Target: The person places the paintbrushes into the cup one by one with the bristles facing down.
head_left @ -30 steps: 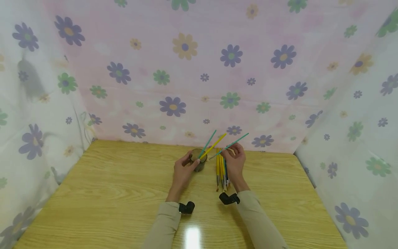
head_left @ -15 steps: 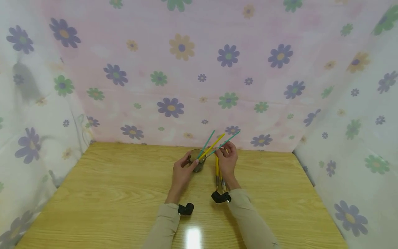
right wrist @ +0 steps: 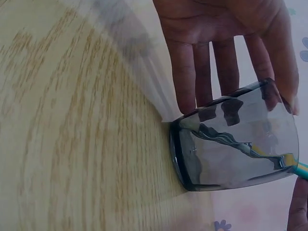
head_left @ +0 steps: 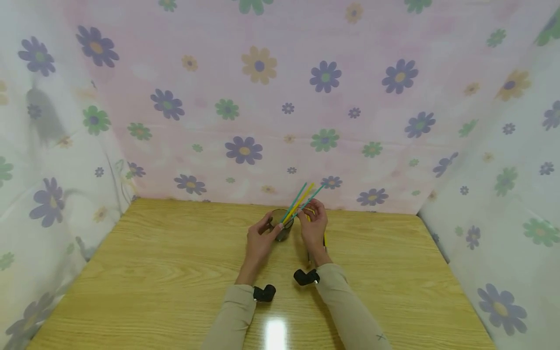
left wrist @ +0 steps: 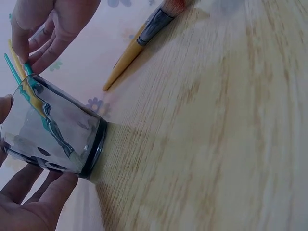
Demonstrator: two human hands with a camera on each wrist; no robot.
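Note:
My left hand (head_left: pixel 261 243) grips a smoky, see-through glass tumbler (left wrist: pixel 67 127), thumb near the rim and fingers round the far side. The tumbler stands on the table; a teal paintbrush (head_left: pixel 293 203) and a yellow paintbrush (head_left: pixel 303 198) lean in it to the right. Between thumb and fingertips, my right hand (head_left: pixel 314 233) pinches another teal paintbrush (head_left: pixel 316 193), slanted, its lower end at the tumbler's mouth. How deep that end sits is hard to tell. Under the right hand lie more paintbrushes (head_left: pixel 325 240), mostly hidden; one yellow-handled paintbrush (left wrist: pixel 127 60) shows in the left wrist view.
The wood-grain table (head_left: pixel 175 262) ends at the back against a flowered cloth (head_left: pixel 197 97), with similar cloth along both sides. Each wrist wears a small black camera (head_left: pixel 264 293). A bright reflection lies on the table's near part.
My right hand has moved left with the teal paintbrush, bringing its lower end from beside the tumbler to the mouth. It now covers more of the lying paintbrushes. The left hand keeps its grip.

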